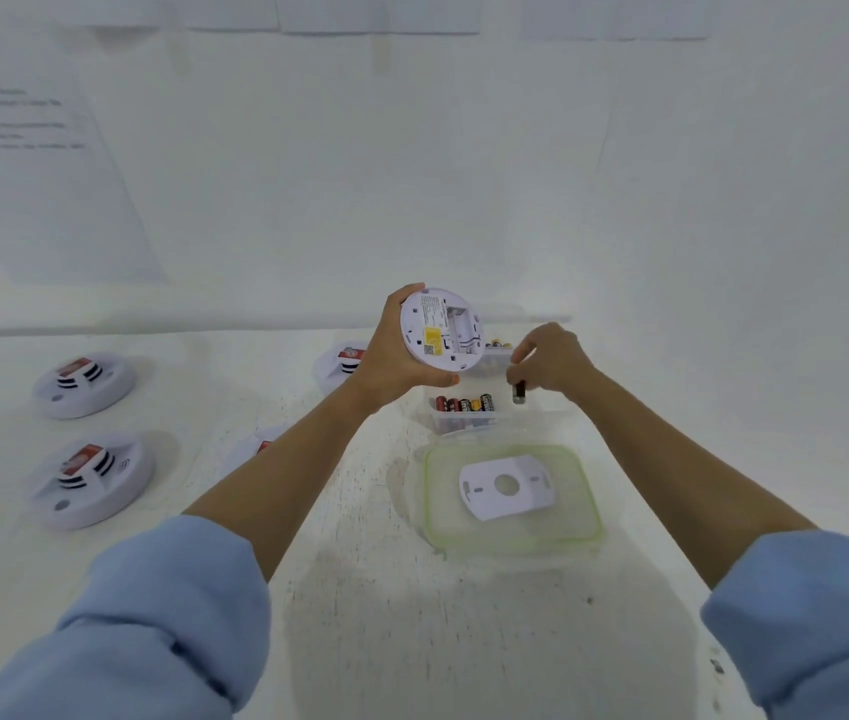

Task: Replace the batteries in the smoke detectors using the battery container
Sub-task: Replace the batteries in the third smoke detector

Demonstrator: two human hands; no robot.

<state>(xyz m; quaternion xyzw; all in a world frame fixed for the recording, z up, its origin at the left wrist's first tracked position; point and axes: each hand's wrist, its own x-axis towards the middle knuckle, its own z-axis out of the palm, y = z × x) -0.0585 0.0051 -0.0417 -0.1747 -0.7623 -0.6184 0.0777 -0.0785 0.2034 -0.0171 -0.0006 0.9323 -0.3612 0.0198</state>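
Observation:
My left hand (391, 356) grips a round white smoke detector (440, 330), held above the table with its back and open battery bay facing me. Just to the right, my right hand (549, 361) pinches a dark battery (518, 393) over the clear battery container (541, 407). Several red, black and yellow batteries (465, 404) lie in the container's left side. In front of it lies the container's green-rimmed lid (588, 506), with a white mounting plate (508, 485) resting on it.
Two smoke detectors (83, 384) (92, 480) with red labels sit at the table's left. Another detector (341, 363) shows behind my left wrist, and one (256, 449) is partly hidden under my left forearm. A printed sheet (22, 148) hangs on the wall.

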